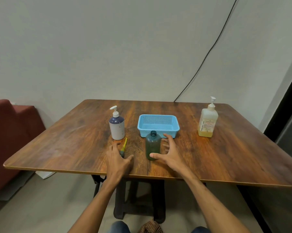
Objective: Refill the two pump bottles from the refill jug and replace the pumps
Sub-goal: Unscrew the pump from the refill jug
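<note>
The green bottle (pixel 152 145) stands upright near the front edge of the wooden table (pixel 226 157), just below the middle of the frame, with its neck uncapped. The right hand (pixel 171 153) is spread around it from the right. Its thumb tip lies against the lower front of the bottle, and its fingers (pixel 168 138) are apart and fairly straight beside and behind the bottle. They are blurred, so contact cannot be told.

To the left, the pump (pixel 123 148) lies flat on the table, its yellow dip tube pointing up the frame. The left hand (pixel 118 158) is over its dark head with fingers spread and not curled. The head sits between forefinger and thumb.

Just above the tube's tip stands a white and purple pump bottle (pixel 117 127), its white pump fitted. A blue mesh basket (pixel 158 125) sits directly behind the green bottle, close to the right hand's fingertips. Well apart at the right stands a square translucent bottle (pixel 207 121) with a pump on top and yellow liquid low inside.

A black cable (pixel 209 52) runs down the wall, and a red seat (pixel 12 132) fills the left edge.
</note>
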`<state>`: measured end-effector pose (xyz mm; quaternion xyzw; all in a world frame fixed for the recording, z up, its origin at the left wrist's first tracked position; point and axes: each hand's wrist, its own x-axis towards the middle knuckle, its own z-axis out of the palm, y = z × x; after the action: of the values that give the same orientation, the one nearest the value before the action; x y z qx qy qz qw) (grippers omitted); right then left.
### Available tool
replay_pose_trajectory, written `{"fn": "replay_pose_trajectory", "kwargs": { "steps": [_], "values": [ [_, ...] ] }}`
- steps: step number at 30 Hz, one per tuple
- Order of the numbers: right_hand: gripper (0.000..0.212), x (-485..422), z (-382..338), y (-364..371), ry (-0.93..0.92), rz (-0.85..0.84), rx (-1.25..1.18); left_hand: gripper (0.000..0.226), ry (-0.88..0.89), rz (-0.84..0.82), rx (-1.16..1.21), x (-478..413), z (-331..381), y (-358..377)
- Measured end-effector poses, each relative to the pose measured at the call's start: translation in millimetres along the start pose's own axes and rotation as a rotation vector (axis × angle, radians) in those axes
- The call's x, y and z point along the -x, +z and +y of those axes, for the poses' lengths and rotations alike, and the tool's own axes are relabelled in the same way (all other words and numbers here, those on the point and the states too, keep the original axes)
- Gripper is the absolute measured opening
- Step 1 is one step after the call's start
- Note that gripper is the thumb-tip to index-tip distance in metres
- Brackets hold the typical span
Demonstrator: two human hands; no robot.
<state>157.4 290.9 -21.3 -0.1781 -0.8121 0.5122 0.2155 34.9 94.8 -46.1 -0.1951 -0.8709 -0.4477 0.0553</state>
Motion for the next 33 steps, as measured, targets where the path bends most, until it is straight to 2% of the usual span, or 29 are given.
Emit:
{"fn": "replay_pose_trajectory", "kwargs": {
  "steps": [4, 9, 15, 19, 22, 26, 30, 33],
  "values": [
    [0.094, 6.2, -6.0, -18.4, -0.032, 0.066, -0.045, 0.075, 0.125, 0.075, 0.045, 4.4, 32.1, -9.4],
    [0.059, 3.5, -22.6, -54.0, -0.139, 0.240, -0.034, 0.054, 0.355, 0.124, 0.251, -2.5, 110.9, -4.0],
    [0.045, -8.9, -29.5, -103.8, -0.205, 0.525, -0.039, 0.046, 0.457, -0.036, 0.419, -3.1, 194.4, 46.2],
    [0.052, -25.4, -11.0, -135.9, -0.138, 0.657, -0.024, 0.050, 0.432, -0.216, 0.449, -15.5, 222.5, 94.5],
    [0.062, -40.5, 5.2, -161.8, -0.079, 0.682, 0.017, 0.054, 0.364, -0.303, 0.477, -30.8, 236.7, 131.3],
    [0.077, -67.5, 28.2, -191.5, -0.005, 0.588, 0.017, 0.064, 0.289, -0.346, 0.483, -56.7, 252.0, 177.6],
    [0.103, -96.3, 54.2, -210.0, 0.091, 0.462, 0.015, 0.076, 0.264, -0.401, 0.462, -81.9, 261.9, 218.4],
    [0.102, -109.6, 64.7, -215.5, 0.121, 0.341, -0.051, 0.083, 0.266, -0.448, 0.465, -93.0, 262.4, 239.2]
  ]
}}
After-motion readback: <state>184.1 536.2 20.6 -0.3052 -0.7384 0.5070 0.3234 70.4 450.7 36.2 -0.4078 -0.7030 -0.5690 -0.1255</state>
